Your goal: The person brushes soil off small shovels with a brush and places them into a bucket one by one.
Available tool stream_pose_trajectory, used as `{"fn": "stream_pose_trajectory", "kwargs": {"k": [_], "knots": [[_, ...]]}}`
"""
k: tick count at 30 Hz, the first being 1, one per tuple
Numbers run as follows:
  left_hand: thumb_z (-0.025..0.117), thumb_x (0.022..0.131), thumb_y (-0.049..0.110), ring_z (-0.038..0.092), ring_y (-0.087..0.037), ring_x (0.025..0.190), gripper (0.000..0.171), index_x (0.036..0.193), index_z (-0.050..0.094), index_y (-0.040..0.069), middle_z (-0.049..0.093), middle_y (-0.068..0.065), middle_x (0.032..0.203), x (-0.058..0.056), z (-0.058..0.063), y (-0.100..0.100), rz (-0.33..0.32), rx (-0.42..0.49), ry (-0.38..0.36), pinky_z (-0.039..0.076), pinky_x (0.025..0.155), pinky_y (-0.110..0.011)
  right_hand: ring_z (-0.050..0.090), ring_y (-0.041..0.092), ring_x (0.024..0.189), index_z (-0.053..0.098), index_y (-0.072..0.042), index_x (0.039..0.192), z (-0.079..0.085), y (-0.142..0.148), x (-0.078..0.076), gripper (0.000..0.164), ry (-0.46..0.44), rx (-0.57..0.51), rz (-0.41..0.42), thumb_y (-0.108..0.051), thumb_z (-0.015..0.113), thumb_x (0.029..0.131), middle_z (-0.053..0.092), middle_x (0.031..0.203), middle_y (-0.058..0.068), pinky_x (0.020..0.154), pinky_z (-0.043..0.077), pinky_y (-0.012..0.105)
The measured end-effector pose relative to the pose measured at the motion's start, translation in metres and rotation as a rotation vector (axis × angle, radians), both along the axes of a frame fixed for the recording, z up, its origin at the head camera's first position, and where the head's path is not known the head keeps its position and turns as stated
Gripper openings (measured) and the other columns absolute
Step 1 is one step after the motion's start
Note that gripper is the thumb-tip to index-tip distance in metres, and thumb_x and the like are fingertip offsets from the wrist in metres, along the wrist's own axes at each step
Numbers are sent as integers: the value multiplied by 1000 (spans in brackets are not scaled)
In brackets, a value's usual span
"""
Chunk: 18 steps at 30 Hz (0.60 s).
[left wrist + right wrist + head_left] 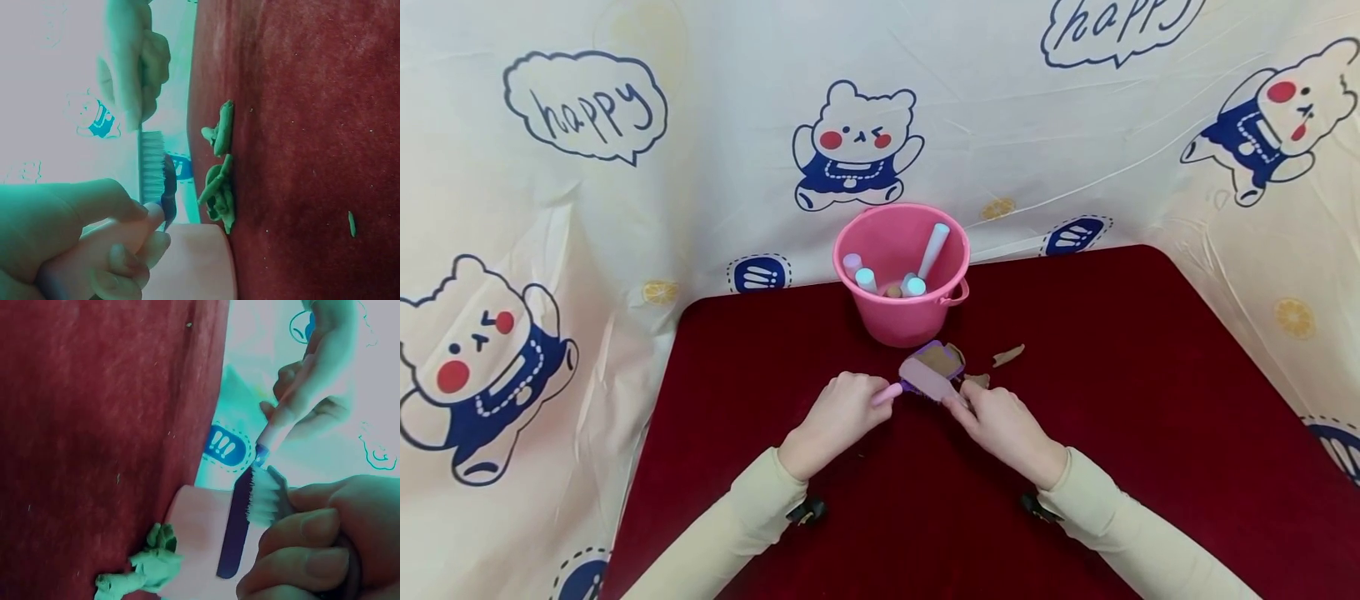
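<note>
In the head view my left hand [844, 410] grips the pink handle [887, 394] of a flat, purple-edged tool [942, 358] with a brown face, its exact kind unclear. My right hand [1006, 423] holds a small brush [927, 380] with a pale mauve back. The brush lies across the tool near its handle end. In the right wrist view its white bristles [264, 495] meet the dark purple flat part [234, 531]. On the cloth beyond my right hand lie crumpled brown scraps [1008, 356], which look greenish in the left wrist view.
Just behind both hands stands a pink bucket [898, 321] with several pale, round-ended sticks inside. A dark red cloth [760, 350] covers the table. Behind it hangs a white printed curtain [730, 167]. A tiny sliver [352, 224] lies on the cloth.
</note>
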<state>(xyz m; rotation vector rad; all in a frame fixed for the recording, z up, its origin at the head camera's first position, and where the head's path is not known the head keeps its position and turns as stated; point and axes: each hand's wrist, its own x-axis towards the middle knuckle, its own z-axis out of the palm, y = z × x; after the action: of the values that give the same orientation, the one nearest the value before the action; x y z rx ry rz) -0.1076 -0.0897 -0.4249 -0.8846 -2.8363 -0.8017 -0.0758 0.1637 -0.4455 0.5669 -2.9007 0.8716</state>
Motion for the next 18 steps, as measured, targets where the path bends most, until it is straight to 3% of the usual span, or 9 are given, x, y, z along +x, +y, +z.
{"fn": "stream_pose_trajectory", "kwargs": {"k": [6, 13, 18], "knots": [[74, 94, 10, 33, -5, 49, 35, 66, 53, 15, 32, 8, 56, 1, 1, -5, 12, -16, -38, 33, 47, -21, 31, 4, 43, 52, -9, 78, -2, 3, -3, 31, 71, 18, -78, -20, 66, 103, 38, 56, -5, 38, 31, 23], [74, 95, 13, 32, -5, 51, 36, 66, 54, 15, 30, 9, 56, -1, -1, -5, -1, 7, -12, 34, 48, -22, 28, -1, 41, 48, -12, 78, -4, -3, -3, 33, 34, -34, 45, -23, 64, 105, 35, 55, -9, 38, 28, 19], [74, 95, 12, 33, -4, 49, 37, 65, 54, 16, 32, 10, 55, 0, -1, -7, 8, -1, -43, 34, 47, -21, 29, 3, 41, 48, -10, 76, -8, -3, -6, 34, 78, 18, -48, -19, 66, 103, 36, 55, -5, 36, 28, 20]]}}
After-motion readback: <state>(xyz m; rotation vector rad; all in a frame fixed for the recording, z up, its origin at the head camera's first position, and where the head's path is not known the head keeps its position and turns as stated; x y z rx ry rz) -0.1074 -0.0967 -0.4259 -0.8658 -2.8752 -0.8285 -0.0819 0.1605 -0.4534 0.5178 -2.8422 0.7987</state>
